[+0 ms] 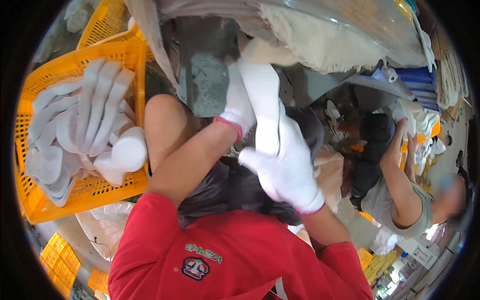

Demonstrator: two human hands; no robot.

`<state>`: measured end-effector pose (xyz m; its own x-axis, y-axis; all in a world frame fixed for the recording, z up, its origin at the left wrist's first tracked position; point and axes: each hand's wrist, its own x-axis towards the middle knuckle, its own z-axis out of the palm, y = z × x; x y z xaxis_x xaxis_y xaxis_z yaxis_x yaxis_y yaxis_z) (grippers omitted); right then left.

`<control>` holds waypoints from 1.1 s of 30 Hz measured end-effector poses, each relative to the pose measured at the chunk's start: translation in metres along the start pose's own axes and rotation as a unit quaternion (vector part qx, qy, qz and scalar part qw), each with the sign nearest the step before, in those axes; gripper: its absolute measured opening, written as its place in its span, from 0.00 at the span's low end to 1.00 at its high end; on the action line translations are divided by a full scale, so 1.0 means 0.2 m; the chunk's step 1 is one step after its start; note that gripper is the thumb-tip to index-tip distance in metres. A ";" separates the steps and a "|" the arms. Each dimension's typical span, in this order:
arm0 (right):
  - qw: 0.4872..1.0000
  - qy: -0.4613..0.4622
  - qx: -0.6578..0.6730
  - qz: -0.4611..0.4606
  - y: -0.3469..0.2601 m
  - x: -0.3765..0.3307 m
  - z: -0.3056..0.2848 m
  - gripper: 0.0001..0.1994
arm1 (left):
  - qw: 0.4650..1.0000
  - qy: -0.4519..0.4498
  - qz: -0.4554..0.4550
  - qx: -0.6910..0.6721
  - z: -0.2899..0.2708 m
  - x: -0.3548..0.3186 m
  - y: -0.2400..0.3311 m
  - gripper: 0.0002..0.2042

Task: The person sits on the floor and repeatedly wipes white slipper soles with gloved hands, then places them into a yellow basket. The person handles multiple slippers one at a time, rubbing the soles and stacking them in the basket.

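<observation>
Two gloved hands. Right hand (290, 167): curled about near end of one curved white piece (263, 102), thumb spread. Left hand (237, 100): along its left edge; grip cannot be told. Long axis points away from body, far end tipped left. Open room leftward over one knee (167, 117) to one orange crate (85, 203); its overlapping white parts (102, 112) uncountable. Ahead: cloth edge (320, 42). Far right: one co-worker (395, 200).
</observation>
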<state>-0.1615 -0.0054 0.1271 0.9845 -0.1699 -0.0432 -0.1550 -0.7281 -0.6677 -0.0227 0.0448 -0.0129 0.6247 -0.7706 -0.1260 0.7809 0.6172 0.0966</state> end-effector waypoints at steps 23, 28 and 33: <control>0.790 0.023 0.555 0.259 0.10 -0.10 -0.05 0.30 | 0.814 0.213 0.188 0.507 -0.03 0.03 0.18 0.18; 0.940 0.049 0.274 0.197 0.31 -0.36 0.00 0.32 | 0.860 0.102 0.194 0.460 -0.27 0.18 -0.03 0.18; 0.951 0.020 0.268 0.153 0.54 -0.51 -0.08 0.23 | 0.665 0.053 0.075 0.741 -0.13 0.04 0.01 0.22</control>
<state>-0.2799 -0.0767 0.0718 0.8944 -0.3522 -0.2757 -0.3595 -0.1995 -0.9116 -0.0157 0.0433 -0.0391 0.7539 -0.6536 -0.0663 -0.0956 -0.2091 0.9732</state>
